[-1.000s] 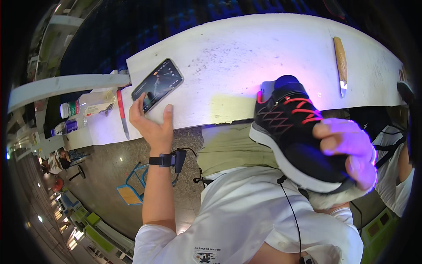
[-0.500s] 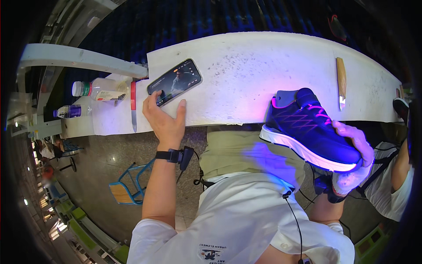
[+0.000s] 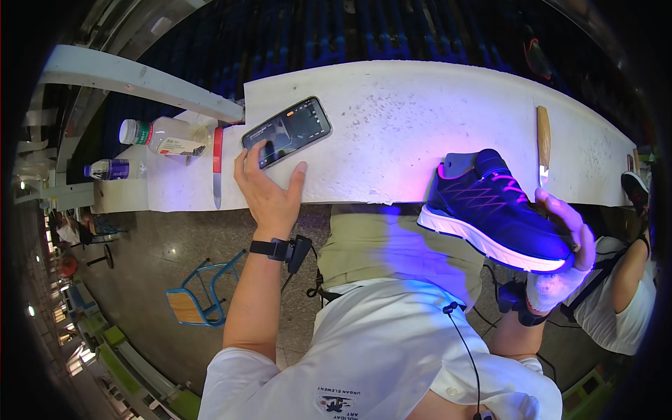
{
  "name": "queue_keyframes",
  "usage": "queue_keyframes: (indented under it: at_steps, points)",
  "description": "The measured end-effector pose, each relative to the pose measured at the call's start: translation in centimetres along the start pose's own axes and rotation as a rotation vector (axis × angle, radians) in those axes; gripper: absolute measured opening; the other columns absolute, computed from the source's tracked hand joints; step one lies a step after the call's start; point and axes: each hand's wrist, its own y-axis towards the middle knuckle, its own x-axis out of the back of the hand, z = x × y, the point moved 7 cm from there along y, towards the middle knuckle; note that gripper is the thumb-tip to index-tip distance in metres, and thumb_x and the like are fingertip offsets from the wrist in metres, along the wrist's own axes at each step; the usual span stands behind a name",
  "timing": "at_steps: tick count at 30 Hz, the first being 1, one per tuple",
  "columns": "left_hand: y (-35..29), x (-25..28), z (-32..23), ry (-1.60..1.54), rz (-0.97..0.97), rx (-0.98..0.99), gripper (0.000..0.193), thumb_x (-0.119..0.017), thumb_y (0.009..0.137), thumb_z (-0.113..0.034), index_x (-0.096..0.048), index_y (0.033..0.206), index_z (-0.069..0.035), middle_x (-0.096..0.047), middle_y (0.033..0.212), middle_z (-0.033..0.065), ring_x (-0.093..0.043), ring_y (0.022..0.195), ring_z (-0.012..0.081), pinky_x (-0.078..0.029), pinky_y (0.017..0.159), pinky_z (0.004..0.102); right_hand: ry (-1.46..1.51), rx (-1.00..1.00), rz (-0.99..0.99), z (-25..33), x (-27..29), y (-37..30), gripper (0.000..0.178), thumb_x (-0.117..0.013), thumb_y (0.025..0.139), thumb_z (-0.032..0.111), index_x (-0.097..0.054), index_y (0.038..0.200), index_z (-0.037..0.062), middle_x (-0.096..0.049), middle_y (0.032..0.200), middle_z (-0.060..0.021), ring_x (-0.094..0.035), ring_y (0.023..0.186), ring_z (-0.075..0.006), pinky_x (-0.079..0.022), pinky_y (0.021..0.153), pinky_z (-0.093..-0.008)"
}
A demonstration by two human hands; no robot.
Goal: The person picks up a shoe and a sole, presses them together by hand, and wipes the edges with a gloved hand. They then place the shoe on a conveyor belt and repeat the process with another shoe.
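Observation:
My left hand [image 3: 269, 196] reaches onto the white table, fingers apart, with a fingertip on the lower left of a phone [image 3: 294, 133] lying there, its screen lit. The right hand [image 3: 570, 255], in a pale glove, grips a dark shoe [image 3: 498, 203] by the toe end. Pink laces and a white sole show on the shoe, which is held over the table's near edge with its heel toward the left. Violet-blue light falls on the shoe and the glove.
Left of the phone lies a red-handled knife [image 3: 218, 161], beside a large clear bottle [image 3: 168, 138] and a smaller purple-labelled bottle [image 3: 108, 169]. A wooden-handled knife [image 3: 544, 143] lies on the table [image 3: 392, 140] at right. A blue-framed stool [image 3: 199, 297] stands on the floor; another person sits at far right.
The picture on the phone's screen has changed and looks smaller. The shoe and both hands keep nearly the same places; the whole view has shifted slightly.

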Motion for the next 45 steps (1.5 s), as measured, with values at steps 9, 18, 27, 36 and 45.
queue_keyframes:
  at_steps: [9, 18, 27, 36, 45]
  points:
    - [0.0, 0.2, -0.1, 0.015, -0.039, 0.024, 0.082, -0.085, 0.088, -0.029, -0.039, 0.148, 0.003, -0.053, 0.141, 0.0210, -0.044, 0.133, 0.0393, -0.036, 0.116, 0.0497, -0.024, -0.062, 0.041, -0.2, -0.1, -0.3, 0.067, -0.069, 0.102, 0.025, -0.038, 0.159, 0.0066, -0.062, 0.133, -0.0308, -0.066, 0.120, -0.0443, -0.053, 0.106, -0.0576]
    - [0.1, 0.1, -0.1, 0.042, 0.011, 0.034, 0.079, -0.083, 0.090, -0.030, -0.041, 0.148, 0.001, -0.048, 0.144, 0.0234, -0.043, 0.135, 0.0400, -0.036, 0.117, 0.0495, -0.013, -0.042, -0.010, 0.5, -0.4, 0.0, 0.058, -0.066, 0.104, 0.031, -0.045, 0.148, -0.0008, -0.064, 0.126, -0.0311, -0.068, 0.116, -0.0445, -0.054, 0.105, -0.0583]
    - [0.0, 0.2, -0.1, 0.053, -0.022, 0.028, 0.082, -0.086, 0.088, -0.033, -0.041, 0.149, -0.001, -0.048, 0.144, 0.0230, -0.042, 0.136, 0.0411, -0.033, 0.118, 0.0513, -0.045, -0.049, -0.082, 0.8, -0.5, 0.5, 0.059, -0.064, 0.104, 0.039, -0.052, 0.137, -0.0094, -0.067, 0.122, -0.0340, -0.070, 0.111, -0.0468, -0.055, 0.105, -0.0595]
    - [0.2, 0.2, -0.1, 0.031, -0.024, 0.043, 0.082, -0.085, 0.087, -0.031, -0.040, 0.147, 0.003, -0.053, 0.140, 0.0204, -0.043, 0.134, 0.0394, -0.034, 0.117, 0.0505, -0.088, -0.092, -0.156, 1.0, -0.5, 0.7, 0.068, -0.062, 0.105, 0.047, -0.059, 0.125, -0.0179, -0.069, 0.117, -0.0369, -0.072, 0.107, -0.0491, -0.055, 0.104, -0.0608]
    - [0.0, -0.1, 0.0, 0.087, 0.048, 0.000, 0.079, -0.083, 0.091, -0.034, -0.042, 0.148, 0.002, -0.058, 0.141, 0.0172, -0.042, 0.136, 0.0376, -0.033, 0.117, 0.0505, -0.104, -0.060, -0.129, 0.9, -0.1, 1.1, 0.065, -0.059, 0.107, 0.045, -0.061, 0.120, -0.0189, -0.070, 0.116, -0.0371, -0.073, 0.105, -0.0503, -0.056, 0.104, -0.0615]
